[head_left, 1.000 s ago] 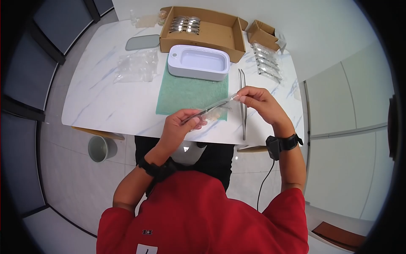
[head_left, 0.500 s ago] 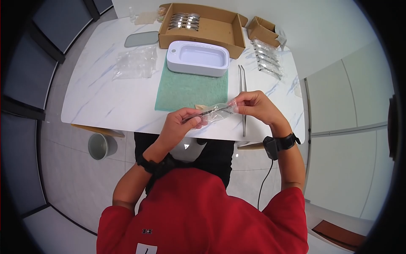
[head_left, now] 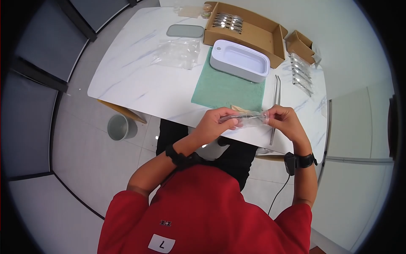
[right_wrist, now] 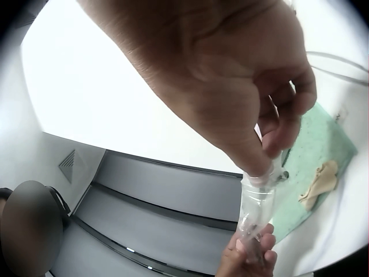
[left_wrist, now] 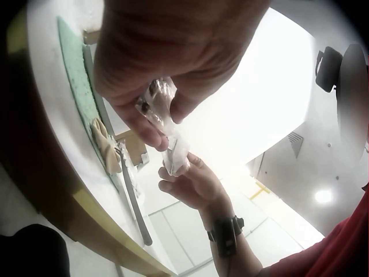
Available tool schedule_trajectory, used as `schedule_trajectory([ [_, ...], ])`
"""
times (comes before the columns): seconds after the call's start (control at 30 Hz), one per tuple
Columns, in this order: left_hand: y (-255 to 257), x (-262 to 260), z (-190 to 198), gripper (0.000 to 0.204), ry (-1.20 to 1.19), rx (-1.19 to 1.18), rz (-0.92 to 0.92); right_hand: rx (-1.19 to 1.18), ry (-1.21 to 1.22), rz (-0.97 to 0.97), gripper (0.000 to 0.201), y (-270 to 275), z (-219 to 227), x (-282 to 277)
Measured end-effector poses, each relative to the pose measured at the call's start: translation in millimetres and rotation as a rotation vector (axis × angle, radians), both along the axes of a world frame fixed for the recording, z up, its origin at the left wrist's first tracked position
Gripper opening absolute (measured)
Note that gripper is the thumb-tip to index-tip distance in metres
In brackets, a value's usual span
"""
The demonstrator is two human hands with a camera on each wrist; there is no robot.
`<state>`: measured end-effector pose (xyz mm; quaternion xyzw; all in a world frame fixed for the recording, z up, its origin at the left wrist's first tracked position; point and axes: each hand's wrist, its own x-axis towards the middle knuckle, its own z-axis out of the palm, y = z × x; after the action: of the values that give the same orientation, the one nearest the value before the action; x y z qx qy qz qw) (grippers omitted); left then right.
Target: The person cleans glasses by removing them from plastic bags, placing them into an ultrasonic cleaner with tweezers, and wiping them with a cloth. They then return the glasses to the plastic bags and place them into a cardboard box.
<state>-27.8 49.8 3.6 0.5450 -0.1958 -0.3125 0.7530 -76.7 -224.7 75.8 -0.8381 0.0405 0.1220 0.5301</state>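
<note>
The left hand (head_left: 217,123) is pinching one end of a clear bag (head_left: 251,122) with curled fingers, and the right hand (head_left: 285,122) is pinching the other; both are holding it above the near edge of the tabletop (head_left: 139,76). Probably the person is opening the bag, so the next move would be calling for a firm left grip and a gentle right pull. The right hand is partly hiding the tweezers (head_left: 275,91); fingers and shiny film are obscuring the dark thing (head_left: 255,116) inside.

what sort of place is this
Likely an indoor workspace, perhaps for packing or cleaning small goods, judging by the open cardboard box, the row of plastic-wrapped items and the long tweezers.
</note>
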Motion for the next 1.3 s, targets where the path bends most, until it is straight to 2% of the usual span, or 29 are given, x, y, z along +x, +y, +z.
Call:
schedule_trajectory([
  [0.07,-0.2,-0.8,-2.1,0.026,-0.008,-0.030,0.021,0.109,-0.031,-0.024,0.014,-3.4,-3.1,-2.6],
  [0.17,1.8,0.4,-3.7,0.027,0.009,-0.040,0.023,0.083,-0.063,-0.039,0.013,-6.5,-2.1,-2.9],
  [0.77,7.6,0.9,1.7,0.025,0.060,-0.011,0.043,0.297,-0.040,-0.154,0.013,-15.8,-0.7,-10.9],
  [1.07,9.2,3.9,-2.7,0.023,0.055,-0.016,0.030,0.266,-0.026,-0.109,0.020,-9.9,-8.2,-8.9],
  [1.3,12.5,3.7,1.4,0.026,0.047,0.017,-0.019,0.315,-0.044,-0.186,0.017,-9.6,-7.5,-9.5],
])
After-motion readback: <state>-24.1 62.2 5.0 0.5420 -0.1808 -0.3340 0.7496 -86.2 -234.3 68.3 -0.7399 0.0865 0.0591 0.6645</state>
